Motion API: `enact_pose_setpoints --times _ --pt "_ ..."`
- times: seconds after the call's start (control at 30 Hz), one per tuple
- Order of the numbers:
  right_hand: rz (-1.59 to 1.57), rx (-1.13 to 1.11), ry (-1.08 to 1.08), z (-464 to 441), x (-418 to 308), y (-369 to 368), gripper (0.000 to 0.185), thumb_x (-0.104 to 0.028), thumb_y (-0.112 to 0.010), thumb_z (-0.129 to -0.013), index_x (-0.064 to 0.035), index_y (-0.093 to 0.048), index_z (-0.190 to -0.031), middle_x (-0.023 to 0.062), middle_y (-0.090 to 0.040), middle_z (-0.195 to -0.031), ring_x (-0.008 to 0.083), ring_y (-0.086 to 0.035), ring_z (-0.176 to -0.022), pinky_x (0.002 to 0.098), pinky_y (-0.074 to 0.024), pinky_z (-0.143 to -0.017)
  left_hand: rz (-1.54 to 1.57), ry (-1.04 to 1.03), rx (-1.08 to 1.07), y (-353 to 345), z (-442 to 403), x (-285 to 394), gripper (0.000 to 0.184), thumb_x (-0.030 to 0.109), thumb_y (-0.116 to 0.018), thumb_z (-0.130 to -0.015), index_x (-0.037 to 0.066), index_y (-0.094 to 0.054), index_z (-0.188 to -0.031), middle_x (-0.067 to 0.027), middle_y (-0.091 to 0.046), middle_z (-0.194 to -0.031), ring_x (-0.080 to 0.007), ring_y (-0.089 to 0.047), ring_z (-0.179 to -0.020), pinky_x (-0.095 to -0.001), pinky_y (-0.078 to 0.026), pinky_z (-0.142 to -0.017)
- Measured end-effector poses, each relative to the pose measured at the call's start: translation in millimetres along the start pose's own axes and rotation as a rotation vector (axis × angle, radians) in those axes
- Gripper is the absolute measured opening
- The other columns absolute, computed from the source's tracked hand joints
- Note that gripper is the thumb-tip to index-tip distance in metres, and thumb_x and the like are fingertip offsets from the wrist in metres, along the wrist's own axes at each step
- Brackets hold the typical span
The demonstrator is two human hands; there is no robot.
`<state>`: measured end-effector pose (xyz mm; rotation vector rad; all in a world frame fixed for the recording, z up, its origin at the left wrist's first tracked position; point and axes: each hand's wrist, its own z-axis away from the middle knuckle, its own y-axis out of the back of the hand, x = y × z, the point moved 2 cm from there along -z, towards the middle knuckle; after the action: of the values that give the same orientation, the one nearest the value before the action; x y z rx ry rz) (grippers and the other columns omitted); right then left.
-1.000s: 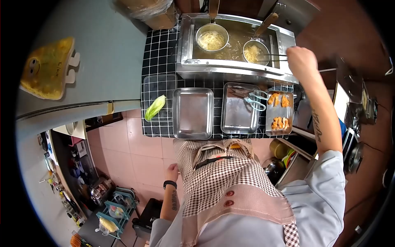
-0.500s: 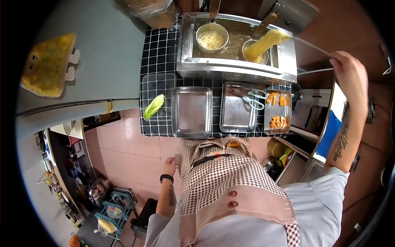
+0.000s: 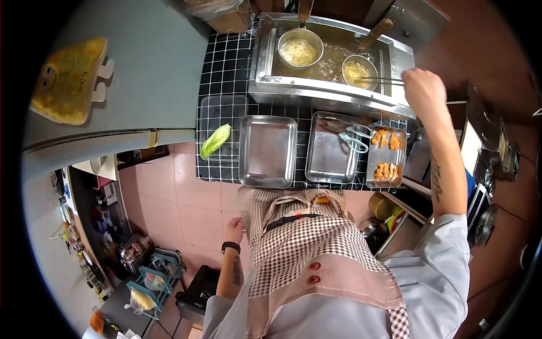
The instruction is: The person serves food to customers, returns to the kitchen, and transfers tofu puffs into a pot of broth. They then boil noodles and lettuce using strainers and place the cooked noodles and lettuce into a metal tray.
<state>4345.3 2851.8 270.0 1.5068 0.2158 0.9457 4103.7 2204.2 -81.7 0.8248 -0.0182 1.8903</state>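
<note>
My right hand [image 3: 424,90] is closed round a pair of long, thin chopsticks [image 3: 389,81]. Their tips reach into the right-hand strainer basket [image 3: 375,70], among yellow noodles [image 3: 355,73]. This basket hangs in the steel boiler [image 3: 333,89], and its wooden handle leans up and away to the right. On the left in the same boiler sits a second basket [image 3: 280,50] with paler noodles [image 3: 300,52]. Low beside the checked apron [image 3: 299,237] hangs my left hand [image 3: 235,230], fingers loosely curled and nothing visible in them.
Before the boiler stand a clear tray [image 3: 226,104] with a leafy green vegetable [image 3: 216,141], a bare steel tray [image 3: 268,150], another tray [image 3: 330,158] with blue-handled scissors [image 3: 357,138], and a small tray [image 3: 385,155] of orange-brown pieces. A box [image 3: 231,17] stands behind.
My right hand has come down and left with the chopsticks. The noodle bundle that was raised above the right basket is now down inside it. My left hand has hardly moved.
</note>
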Motion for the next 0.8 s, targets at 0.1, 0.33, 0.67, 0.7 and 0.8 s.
enact_pose_setpoints --times 0.1,0.33,0.67,0.7,0.8 --pt "-0.039 -0.009 0.129 -34 -23 -53 0.014 -0.007 -0.059 -0.081 -0.009 -0.073 -0.078 0.011 -0.073 -0.082 0.0296 -0.073 -0.082 0.0391 -0.0581 -0.071 0.024 0.115 -0.053 -11 17 6 0.025 0.018 -0.059 -0.097 -0.002 -0.066 -0.111 -0.0092 -0.071 -0.094 -0.0172 -0.067 -0.082 -0.0319 -0.055 -0.066" --pt "-0.014 0.056 0.042 -18 28 -9 0.014 -0.009 -0.058 -0.083 -0.0081 -0.073 -0.085 0.0137 -0.072 -0.085 0.0306 -0.071 -0.082 0.0408 -0.0567 -0.072 -0.055 -0.008 -0.067 -10 2 17 0.027 0.021 -0.061 -0.095 -0.002 -0.067 -0.109 -0.0098 -0.071 -0.092 -0.0184 -0.069 -0.081 -0.0322 -0.056 -0.067" --pt "-0.111 0.254 -0.209 73 71 112 0.017 -0.016 -0.065 -0.088 -0.0057 -0.072 -0.1 0.0122 -0.071 -0.097 0.0335 -0.067 -0.091 0.0415 -0.0537 -0.08 0.028 0.075 -0.033 1 -20 36 0.025 0.024 -0.062 -0.094 0.004 -0.066 -0.108 -0.0052 -0.069 -0.095 -0.0158 -0.067 -0.08 -0.0287 -0.052 -0.065" --pt "-0.093 0.252 -0.182 65 69 97 0.017 -0.017 -0.066 -0.088 -0.0058 -0.072 -0.1 0.012 -0.071 -0.098 0.0338 -0.067 -0.091 0.0415 -0.0538 -0.08 0.043 0.062 -0.028 1 -21 32 0.026 0.025 -0.064 -0.094 0.003 -0.067 -0.107 -0.0056 -0.07 -0.094 -0.016 -0.068 -0.079 -0.0287 -0.053 -0.064" --pt "-0.114 0.127 -0.089 23 52 31 0.016 -0.015 -0.06 -0.088 -0.0084 -0.073 -0.093 0.0157 -0.072 -0.089 0.0348 -0.069 -0.086 0.0431 -0.0559 -0.078 0.052 0.058 -0.018 2 -16 31 0.027 0.026 -0.066 -0.093 0.003 -0.068 -0.107 -0.006 -0.07 -0.094 -0.0162 -0.068 -0.079 -0.0285 -0.053 -0.063"
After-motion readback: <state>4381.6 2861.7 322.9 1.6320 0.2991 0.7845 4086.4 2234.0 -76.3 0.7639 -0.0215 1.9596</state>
